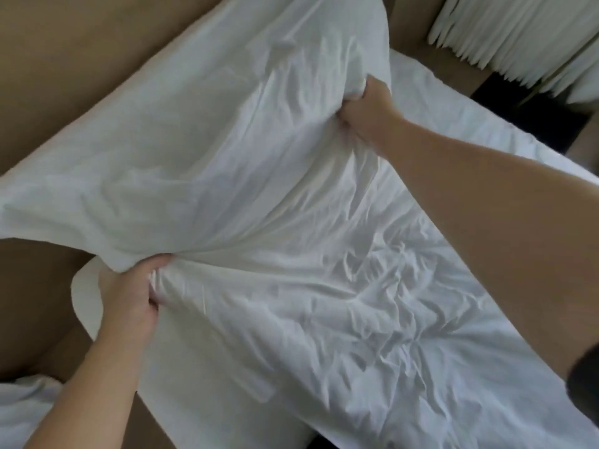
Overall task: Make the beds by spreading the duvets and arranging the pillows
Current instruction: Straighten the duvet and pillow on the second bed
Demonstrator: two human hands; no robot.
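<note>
Brown floor [48,59] all round, white curtain [518,34] at top right. Bed [86,293] fills middle of my view, crumpled white duvet [356,319] spread on it. I see big white pillow [194,140] lifted over far end of bed. Left hand [136,293] clenched on its near edge. Right hand [363,115] clenched on same edge, farther up, cloth bunched in fist. More white bedding [22,406] at bottom left.

You see a plain white duvet [291,196] before you, its creases shading to pale grey. The surface [64,59] around it is flat tan-brown. The curtain [518,37] at top right is white, striped by its pleats. Your sleeve [585,384] is black.
</note>
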